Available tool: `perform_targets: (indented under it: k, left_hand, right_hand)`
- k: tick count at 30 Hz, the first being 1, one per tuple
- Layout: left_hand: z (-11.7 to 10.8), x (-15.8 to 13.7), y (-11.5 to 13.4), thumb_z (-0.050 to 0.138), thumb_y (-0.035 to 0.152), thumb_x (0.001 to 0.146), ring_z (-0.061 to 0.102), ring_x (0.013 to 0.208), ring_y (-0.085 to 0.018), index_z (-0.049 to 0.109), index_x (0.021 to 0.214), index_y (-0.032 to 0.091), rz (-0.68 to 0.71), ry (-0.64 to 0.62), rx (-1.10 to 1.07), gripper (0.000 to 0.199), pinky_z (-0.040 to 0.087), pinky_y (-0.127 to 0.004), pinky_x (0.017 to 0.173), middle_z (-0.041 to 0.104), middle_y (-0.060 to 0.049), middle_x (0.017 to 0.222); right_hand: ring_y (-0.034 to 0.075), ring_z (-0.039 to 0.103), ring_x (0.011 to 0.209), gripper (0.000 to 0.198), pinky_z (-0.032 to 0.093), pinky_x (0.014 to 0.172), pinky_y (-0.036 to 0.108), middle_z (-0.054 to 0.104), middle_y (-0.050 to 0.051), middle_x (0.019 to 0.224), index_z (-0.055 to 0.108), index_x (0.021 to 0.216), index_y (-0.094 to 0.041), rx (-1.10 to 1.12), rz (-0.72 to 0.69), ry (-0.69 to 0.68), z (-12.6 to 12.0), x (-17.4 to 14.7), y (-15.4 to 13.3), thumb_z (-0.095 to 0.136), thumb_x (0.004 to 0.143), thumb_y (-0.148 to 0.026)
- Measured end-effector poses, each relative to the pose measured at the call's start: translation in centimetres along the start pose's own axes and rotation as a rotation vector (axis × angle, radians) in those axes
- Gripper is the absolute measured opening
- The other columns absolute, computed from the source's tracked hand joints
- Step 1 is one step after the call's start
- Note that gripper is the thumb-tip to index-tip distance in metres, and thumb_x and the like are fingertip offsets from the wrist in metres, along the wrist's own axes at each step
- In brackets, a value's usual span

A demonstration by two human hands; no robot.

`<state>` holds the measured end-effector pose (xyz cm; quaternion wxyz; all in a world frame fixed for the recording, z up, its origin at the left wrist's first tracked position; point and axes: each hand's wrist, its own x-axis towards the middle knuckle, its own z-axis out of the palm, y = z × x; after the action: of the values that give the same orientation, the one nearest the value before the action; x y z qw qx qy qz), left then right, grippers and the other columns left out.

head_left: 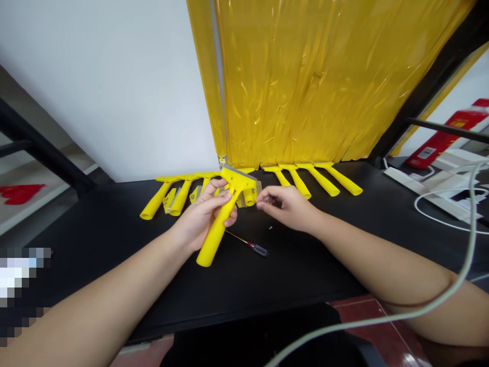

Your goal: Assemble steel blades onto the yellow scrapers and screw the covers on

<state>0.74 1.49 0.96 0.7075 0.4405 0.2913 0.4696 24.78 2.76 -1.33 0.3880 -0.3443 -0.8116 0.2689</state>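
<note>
A yellow scraper (218,230) with a hollow round handle and a metal-edged head is gripped in my left hand (208,211), head tilted up and away from me. My right hand (284,205) is beside the scraper's head, thumb and fingertips pinched together; anything between them is too small to make out. Below the hands a screwdriver (257,248) with a clear handle lies on the black table (305,275). A tiny pale piece (271,227) rests near my right hand. Behind my left hand are more yellow scrapers (153,201), with small yellow-and-metal head parts (169,200) among them.
Several yellow handles (321,182) lie in a row along the back right. Behind them hangs yellow plastic sheeting (305,81) beside a white panel (114,81). A red bottle (439,135) and white cables (439,214) are at right; one cable crosses my right forearm.
</note>
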Motion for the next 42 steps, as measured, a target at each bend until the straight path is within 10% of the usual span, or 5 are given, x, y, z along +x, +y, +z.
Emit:
perform_targets:
  k: [13, 27, 34, 42]
  left_hand:
    - [1.2, -0.9, -0.6, 0.066, 0.017, 0.092, 0.063, 0.06, -0.014, 0.043, 0.109, 0.03, -0.079, -0.117, -0.039, 0.032, 0.042, -0.018, 0.045, 0.062, 0.0, 0.086]
    - [1.6, -1.5, -0.7, 0.063, 0.015, 0.094, 0.064, 0.06, -0.013, 0.04, 0.106, 0.029, -0.018, -0.156, 0.055, 0.029, 0.043, -0.017, 0.044, 0.06, 0.003, 0.088]
    - [1.6, -1.6, -0.7, 0.069, 0.016, 0.092, 0.063, 0.059, -0.011, 0.041, 0.103, 0.028, -0.023, -0.19, 0.072, 0.032, 0.043, -0.017, 0.044, 0.056, 0.006, 0.09]
    - [0.6, -0.7, -0.6, 0.068, 0.016, 0.091, 0.063, 0.06, -0.012, 0.043, 0.105, 0.029, 0.02, -0.128, 0.056, 0.032, 0.043, -0.017, 0.045, 0.059, 0.004, 0.085]
  right_hand:
    - [0.017, 0.051, 0.078, 0.007, 0.047, 0.072, 0.033, 0.055, 0.002, 0.091, 0.076, 0.099, -0.024, -0.051, -0.273, 0.308, -0.7, 0.3, -0.4, 0.072, 0.094, -0.02]
    - [0.018, 0.052, 0.088, 0.004, 0.048, 0.077, 0.035, 0.051, 0.005, 0.103, 0.068, 0.097, -0.024, 0.146, -0.157, 0.129, -0.7, 0.4, 0.2, 0.071, 0.095, -0.026]
    - [0.013, 0.056, 0.076, 0.036, 0.05, 0.07, 0.029, 0.053, -0.001, 0.096, 0.046, 0.1, -0.025, 0.434, 0.042, 0.082, -0.2, 0.4, 0.5, 0.078, 0.089, -0.037]
    - [0.016, 0.051, 0.079, 0.025, 0.046, 0.072, 0.032, 0.054, 0.001, 0.092, 0.054, 0.098, -0.024, -0.044, -0.108, 0.29, -0.7, 0.1, -0.7, 0.076, 0.087, -0.028]
